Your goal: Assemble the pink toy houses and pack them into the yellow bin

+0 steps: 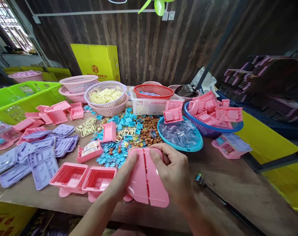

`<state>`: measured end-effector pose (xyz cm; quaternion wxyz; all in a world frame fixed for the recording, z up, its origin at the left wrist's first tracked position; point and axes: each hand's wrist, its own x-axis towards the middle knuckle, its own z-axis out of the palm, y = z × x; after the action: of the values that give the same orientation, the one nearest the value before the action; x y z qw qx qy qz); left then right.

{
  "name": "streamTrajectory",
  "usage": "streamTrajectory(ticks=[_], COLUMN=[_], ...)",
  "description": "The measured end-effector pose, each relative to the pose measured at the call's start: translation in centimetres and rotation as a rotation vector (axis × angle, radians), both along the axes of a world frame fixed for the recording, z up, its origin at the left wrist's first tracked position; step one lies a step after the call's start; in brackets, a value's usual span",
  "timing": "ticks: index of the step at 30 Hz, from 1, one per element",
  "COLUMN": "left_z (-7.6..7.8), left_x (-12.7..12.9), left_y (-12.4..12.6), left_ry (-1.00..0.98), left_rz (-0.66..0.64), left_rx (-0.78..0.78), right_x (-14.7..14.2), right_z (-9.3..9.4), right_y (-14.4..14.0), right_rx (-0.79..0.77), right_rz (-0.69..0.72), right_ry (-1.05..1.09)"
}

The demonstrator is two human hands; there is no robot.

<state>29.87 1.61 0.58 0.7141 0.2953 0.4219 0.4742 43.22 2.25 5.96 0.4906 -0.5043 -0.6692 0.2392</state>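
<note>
Both hands, left [125, 178] and right [172, 173], clamp glossy pink case [146, 178] closed, over table [237, 183] edge | behind case: teal bowl [198, 146] of clear bits; blue basket [210, 131] heaped with pink shells | left of case: two open pink trays [83, 178], matte lilac lids [38, 157]

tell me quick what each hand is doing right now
Left hand: closed on the left half of the pink case.
Right hand: closed on its right half.

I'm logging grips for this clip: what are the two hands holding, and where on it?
Both hold one pink hinged plastic case, shut: the left hand on its left edge, the right hand on its right edge, thumbs on top.
</note>
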Motion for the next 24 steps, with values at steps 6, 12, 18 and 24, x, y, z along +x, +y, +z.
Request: streamTrajectory(ticks=[6,12,18,24], left_z=[-0.6,-1.0,-0.3,-0.2], left_x=[0.4,0.1,0.1,0.1], left_y=[0.4,0.3,0.3,0.1], left_ry=[0.065,0.131,0.172,0.169], left_rz=[-0.013,0.049,-0.01,-0.027], left_rx=[-0.154,-0.21,-0.141,0.043], right_x=[-0.1,-0.3,-0.2,-0.1], right_z=[-0.2,-0.4,-0.4,-0.5], right_y=[0.1,0.3,0.3,0.2], right_rx=[-0.039,-0.067,-0.043,-0.009], right_rz=[-0.044,-0.049,-0.047,-0.03], right_ry=[-0.021,-0.012,-0.012,-0.056])
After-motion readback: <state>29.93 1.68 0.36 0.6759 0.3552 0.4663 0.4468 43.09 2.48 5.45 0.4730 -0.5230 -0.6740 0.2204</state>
